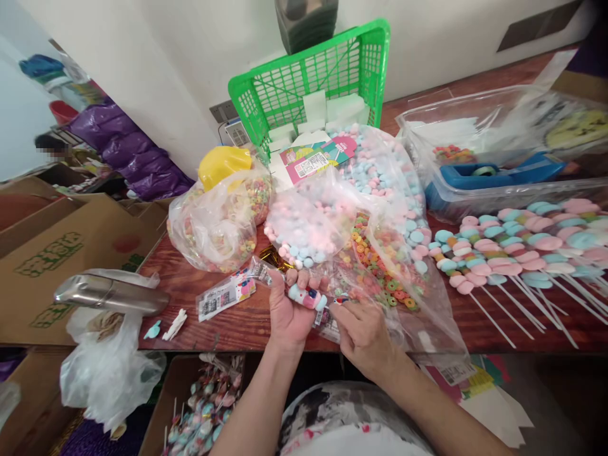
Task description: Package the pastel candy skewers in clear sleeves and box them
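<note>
Near the table's front edge, my left hand (286, 316) is closed round a marshmallow skewer (305, 296) of pink and blue pieces, which sits inside a printed clear wrapper. At the skewer's right end, my right hand (365, 332) pinches the wrapper, its fingertips close together; any stick there is hidden. Flat printed wrappers (223, 296) lie to the left of my hands. Gold twist ties (274, 258) are just beyond my left fingers. Clear bags of pink and blue marshmallows (304, 228) and coloured ring candies (375, 266) spread behind my hands.
Finished-looking skewers (517, 247) are piled at right, below a clear tub (513, 190) with a blue tape dispenser (503, 172). A green basket (308, 69) stands behind. At left lies a steel flask (114, 294); below, a box holds wrapped skewers (204, 405).
</note>
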`<state>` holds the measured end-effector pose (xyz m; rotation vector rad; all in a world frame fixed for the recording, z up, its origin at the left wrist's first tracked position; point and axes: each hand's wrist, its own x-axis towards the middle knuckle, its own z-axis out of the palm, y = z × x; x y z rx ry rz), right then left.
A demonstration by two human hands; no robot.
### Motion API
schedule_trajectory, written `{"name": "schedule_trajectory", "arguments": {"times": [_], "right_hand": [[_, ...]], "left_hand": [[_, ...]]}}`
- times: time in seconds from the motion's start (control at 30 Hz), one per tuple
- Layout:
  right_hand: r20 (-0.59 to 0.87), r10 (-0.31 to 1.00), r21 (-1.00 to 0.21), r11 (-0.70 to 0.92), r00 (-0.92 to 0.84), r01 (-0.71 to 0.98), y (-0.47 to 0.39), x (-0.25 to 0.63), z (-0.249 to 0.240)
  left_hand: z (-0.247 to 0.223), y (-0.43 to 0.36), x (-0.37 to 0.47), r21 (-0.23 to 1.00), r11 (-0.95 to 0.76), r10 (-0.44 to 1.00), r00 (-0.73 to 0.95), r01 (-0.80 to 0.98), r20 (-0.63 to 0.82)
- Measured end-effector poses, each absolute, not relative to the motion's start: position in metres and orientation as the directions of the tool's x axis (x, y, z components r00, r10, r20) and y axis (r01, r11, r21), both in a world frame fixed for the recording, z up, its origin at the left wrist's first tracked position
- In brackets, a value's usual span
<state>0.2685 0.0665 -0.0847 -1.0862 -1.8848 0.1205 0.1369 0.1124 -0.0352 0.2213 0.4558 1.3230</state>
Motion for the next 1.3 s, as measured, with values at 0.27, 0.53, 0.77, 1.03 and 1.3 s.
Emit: {"name": "schedule_trajectory", "arguments": {"times": [0.27, 0.53, 0.77, 1.03, 1.3], "right_hand": [[0.504, 0.842, -0.708, 0.531, -0.194, 0.465, 0.064, 0.272, -0.080], [0.544, 0.838, -0.742, 0.505, -0.044, 0.441, 0.072, 0.262, -0.085], [0.520, 0.851, -0.729, 0.488, -0.077, 0.480, 0.066, 0.276, -0.083], [0.577, 0.814, -0.743, 0.489, 0.068, 0.457, 0.067, 0.247, -0.085], [0.576, 0.814, -0.695, 0.534, -0.071, 0.482, 0.069, 0.250, -0.087]], "left_hand": [[-0.049, 0.103, 0.146, 0.488, 0.351, 0.936, 0.292, -0.799, -0.195], [-0.053, 0.106, 0.158, 0.457, 0.323, 0.943, 0.241, -0.829, -0.228], [-0.055, 0.102, 0.158, 0.543, 0.316, 0.940, 0.179, -0.778, -0.290], [-0.061, 0.093, 0.170, 0.626, 0.318, 0.944, 0.178, -0.712, -0.277], [-0.066, 0.092, 0.160, 0.780, 0.370, 0.924, 0.113, -0.504, -0.365]]}}
